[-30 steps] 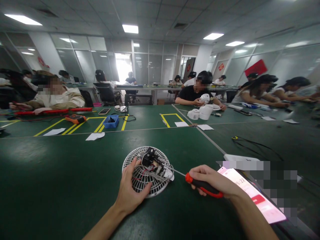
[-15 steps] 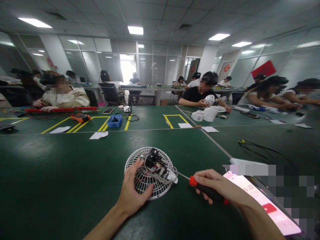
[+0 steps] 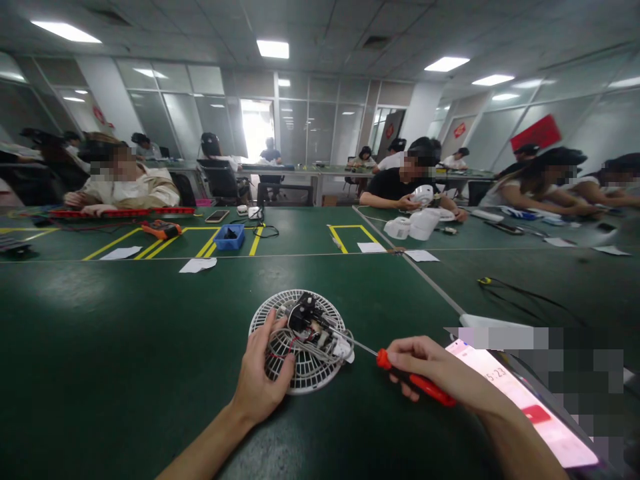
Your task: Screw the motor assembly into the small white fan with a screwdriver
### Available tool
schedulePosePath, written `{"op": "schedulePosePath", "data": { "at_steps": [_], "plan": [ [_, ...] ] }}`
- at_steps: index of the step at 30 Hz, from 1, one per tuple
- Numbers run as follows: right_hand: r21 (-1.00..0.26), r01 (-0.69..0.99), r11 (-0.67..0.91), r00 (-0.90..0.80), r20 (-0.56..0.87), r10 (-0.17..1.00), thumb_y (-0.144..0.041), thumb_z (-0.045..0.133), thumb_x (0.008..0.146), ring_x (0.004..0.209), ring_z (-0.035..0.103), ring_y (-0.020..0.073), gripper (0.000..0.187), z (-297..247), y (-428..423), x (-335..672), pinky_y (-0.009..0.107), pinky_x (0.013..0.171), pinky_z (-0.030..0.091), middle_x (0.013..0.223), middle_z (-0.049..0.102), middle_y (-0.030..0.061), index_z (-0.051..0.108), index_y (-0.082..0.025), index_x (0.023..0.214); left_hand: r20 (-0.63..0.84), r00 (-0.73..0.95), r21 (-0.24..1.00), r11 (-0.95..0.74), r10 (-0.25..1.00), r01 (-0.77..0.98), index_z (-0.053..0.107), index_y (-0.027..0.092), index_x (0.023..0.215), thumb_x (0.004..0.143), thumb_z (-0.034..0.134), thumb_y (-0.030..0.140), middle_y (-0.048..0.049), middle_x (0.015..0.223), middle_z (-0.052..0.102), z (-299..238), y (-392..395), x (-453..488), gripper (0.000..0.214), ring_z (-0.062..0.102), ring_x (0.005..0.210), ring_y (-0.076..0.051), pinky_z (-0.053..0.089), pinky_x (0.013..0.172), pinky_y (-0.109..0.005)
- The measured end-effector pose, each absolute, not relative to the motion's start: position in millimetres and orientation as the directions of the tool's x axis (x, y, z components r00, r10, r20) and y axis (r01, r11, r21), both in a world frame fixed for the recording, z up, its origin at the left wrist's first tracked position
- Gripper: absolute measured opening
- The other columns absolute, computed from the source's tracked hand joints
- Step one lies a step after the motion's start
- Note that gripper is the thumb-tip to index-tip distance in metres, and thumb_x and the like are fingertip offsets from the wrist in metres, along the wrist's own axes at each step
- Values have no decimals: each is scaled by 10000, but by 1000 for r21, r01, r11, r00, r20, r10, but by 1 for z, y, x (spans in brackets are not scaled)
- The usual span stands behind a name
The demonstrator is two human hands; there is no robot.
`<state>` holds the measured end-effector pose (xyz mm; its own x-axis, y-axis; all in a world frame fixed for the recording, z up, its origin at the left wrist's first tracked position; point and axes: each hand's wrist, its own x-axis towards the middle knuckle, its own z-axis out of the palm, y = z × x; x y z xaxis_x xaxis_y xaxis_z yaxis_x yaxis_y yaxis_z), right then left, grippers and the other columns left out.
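A round white fan grille point(image 3: 315, 382) lies on the green table, with a black motor assembly point(image 3: 303, 312), grey cables and small white parts on top. My left hand point(image 3: 263, 373) holds the grille's left side, fingers bent over the rim and thumb on the near-left slats. In my right hand point(image 3: 425, 367) is a red and black screwdriver point(image 3: 384, 359), gripped by its handle. Its metal shaft points left into the motor assembly beside the white piece point(image 3: 343, 349). Exactly where the tip meets the assembly is too small to tell.
A lit phone point(image 3: 525, 407) lies right of my right forearm. Beyond it is a black cable point(image 3: 530, 300). Further off are a blue bin point(image 3: 229, 238), paper sheets point(image 3: 199, 265), an orange tool point(image 3: 161, 230) and white housings point(image 3: 423, 225) before a co-worker point(image 3: 387, 183).
The screwdriver handle has turned in my right hand, showing more red where black was. My left thumb has moved left, nearer the fingers. The grille has stayed nearly in place.
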<state>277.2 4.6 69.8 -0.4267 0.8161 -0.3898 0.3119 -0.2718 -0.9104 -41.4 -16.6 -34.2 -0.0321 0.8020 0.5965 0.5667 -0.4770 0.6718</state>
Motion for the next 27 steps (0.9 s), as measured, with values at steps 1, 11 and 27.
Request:
{"op": "schedulePosePath", "data": {
  "at_steps": [1,11,27],
  "plan": [
    [-906,319,-279,-422,-400,814,-606,726,820,582,607,98,495,69,5,278,202,524,494,760,659,27,670,-120,894,601,-31,665,-478,799,573,241,266,1569,898,616,315,-98,1399,606,-34,-17,-41,771,565,1293,-276,445,1111,-492],
    [-903,359,-237,-395,-377,838,-430,909,644,617,562,125,478,74,0,274,224,523,501,689,601,-40,552,-203,866,618,-33,643,-480,786,597,303,248,1549,891,625,291,-110,1381,617,-31,-17,-41,734,583,1264,-273,479,1084,-478],
    [-903,325,-281,-444,-408,798,-632,753,784,646,607,138,506,70,2,274,254,616,454,788,638,25,699,-137,873,557,-48,712,-447,829,542,313,249,1553,938,583,392,-105,1398,613,-32,-19,-44,687,555,1302,-269,439,1115,-476]
  ]
}}
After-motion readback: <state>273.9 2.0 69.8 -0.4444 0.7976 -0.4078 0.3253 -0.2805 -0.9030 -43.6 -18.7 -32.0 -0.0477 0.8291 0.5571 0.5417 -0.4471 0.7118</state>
